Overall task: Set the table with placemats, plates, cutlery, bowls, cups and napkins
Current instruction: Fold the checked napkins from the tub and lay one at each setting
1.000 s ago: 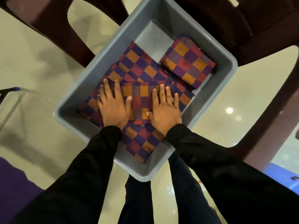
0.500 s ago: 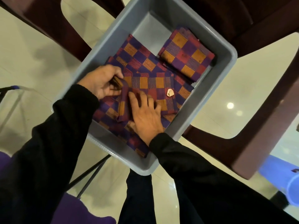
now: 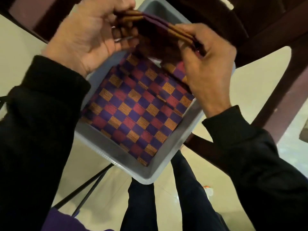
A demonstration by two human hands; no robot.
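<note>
Folded purple-and-orange checked cloth napkins (image 3: 155,22) hang edge-up between both hands, left hand (image 3: 90,30) and right hand (image 3: 206,64) pinching opposite ends above the grey plastic bin (image 3: 133,160).

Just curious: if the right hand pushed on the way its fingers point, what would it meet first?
The folded cloth it already grips; beyond that, likely the left hand holding the other end, though depth is unclear.

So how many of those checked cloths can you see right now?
2 for certain: a folded checked cloth held up edge-on between the left hand and right hand, and a larger checked cloth lying in the grey tub. The hands may hide others.
</note>
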